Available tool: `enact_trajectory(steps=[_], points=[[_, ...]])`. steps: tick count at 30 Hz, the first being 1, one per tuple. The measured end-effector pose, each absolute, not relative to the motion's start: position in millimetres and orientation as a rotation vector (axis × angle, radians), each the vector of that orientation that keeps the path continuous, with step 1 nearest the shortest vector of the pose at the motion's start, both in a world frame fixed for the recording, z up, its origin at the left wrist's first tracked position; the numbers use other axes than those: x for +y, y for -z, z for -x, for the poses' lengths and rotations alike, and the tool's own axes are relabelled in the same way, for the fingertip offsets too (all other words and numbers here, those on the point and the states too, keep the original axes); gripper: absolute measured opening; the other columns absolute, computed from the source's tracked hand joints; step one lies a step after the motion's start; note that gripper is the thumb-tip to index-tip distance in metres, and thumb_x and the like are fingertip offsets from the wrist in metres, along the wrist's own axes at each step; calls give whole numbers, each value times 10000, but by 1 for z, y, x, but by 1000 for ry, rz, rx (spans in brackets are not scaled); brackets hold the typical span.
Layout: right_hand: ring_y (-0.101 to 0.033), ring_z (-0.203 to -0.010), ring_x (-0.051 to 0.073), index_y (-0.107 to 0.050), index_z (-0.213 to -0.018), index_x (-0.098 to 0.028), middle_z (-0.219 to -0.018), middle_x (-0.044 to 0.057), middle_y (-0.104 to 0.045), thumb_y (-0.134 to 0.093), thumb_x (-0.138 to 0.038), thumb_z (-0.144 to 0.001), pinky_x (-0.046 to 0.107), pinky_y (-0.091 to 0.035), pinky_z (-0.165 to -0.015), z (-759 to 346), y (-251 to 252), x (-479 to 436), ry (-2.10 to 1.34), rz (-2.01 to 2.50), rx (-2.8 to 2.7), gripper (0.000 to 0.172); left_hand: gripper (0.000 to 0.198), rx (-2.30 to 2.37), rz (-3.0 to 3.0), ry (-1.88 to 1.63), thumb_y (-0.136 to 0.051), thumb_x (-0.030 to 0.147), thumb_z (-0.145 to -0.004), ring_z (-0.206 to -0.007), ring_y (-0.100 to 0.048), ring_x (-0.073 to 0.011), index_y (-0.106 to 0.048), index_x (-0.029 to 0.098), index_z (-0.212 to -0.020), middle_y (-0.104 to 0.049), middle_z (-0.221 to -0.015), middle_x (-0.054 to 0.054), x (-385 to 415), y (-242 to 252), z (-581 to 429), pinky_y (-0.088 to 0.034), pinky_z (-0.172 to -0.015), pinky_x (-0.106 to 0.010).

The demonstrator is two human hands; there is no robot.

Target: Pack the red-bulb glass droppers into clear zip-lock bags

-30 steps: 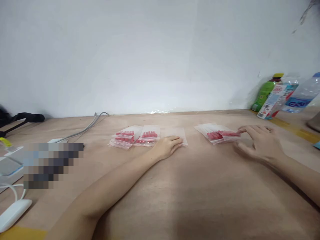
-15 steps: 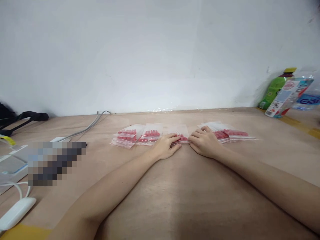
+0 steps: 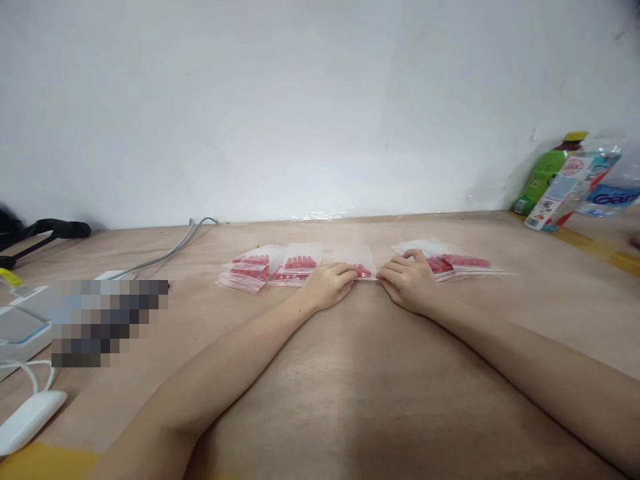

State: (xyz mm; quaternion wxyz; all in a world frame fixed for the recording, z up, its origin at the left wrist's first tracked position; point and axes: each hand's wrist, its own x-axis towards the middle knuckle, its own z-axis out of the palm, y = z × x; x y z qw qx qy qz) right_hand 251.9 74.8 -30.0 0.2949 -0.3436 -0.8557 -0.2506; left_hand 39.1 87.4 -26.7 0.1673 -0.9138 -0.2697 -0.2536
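Observation:
A small clear zip bag (image 3: 361,256) with red pieces in it lies flat on the table between my hands. My left hand (image 3: 327,285) is closed on the bag's near left corner, thumb and fingers pressed together. At the near right corner, my right hand (image 3: 409,281) pinches the same bag's edge. The red pieces (image 3: 362,270) show in the gap between the hands. To the left lie similar filled zip bags (image 3: 300,261), overlapping one another. More filled bags (image 3: 465,261) lie just past my right hand, which partly hides them.
At the right back, a green bottle with a yellow cap (image 3: 543,175), a patterned carton (image 3: 565,190) and a clear bottle (image 3: 610,199) stand by the wall. A grey cable (image 3: 175,252), white adapter (image 3: 33,421) and black strap-like object (image 3: 55,231) are at left.
My left thumb and fingers have closed together on the near left corner of the bag; the thumb was apart before. My right hand stays at the right corner. The view has shifted slightly.

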Motion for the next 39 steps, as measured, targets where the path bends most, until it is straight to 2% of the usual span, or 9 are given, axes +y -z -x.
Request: enact_trajectory(steps=[10,19,32,39], points=[[-510,-664,148,-599,-665,-173,-627,19,-630,-487,-218,-783,334,-243,-741,-246,32,74,623,963,-2263,169,205,-608,2588,605,-428,160,-836,-759,-601,-176,-616,146,-757,-643,-769,-56,102,29,-69,-455,-703,-306],[-502,-659,149,-579,-649,-166,-629,26,-625,-440,-219,-825,351,-229,-749,-245,29,73,694,957,-2266,230,198,-551,2592,618,-418,168,-852,-798,-585,-162,-597,154,-768,-636,-796,-49,101,24,-62,-444,-750,-294],[-532,-688,154,-592,-652,-169,-636,17,-641,-469,-201,-811,372,-230,-783,-254,26,69,674,960,-2243,203,216,-554,2494,651,-389,195,-898,-805,-580,-157,-580,158,-804,-634,-811,-63,91,19,-27,-471,-742,-302],[-527,-693,139,-576,-662,-175,-647,2,-640,-451,-204,-825,375,-213,-837,-257,27,69,707,965,-2236,207,282,-629,2389,600,-327,137,-912,-670,-559,-166,-557,136,-750,-592,-686,-59,89,21,-12,-438,-621,-296]])
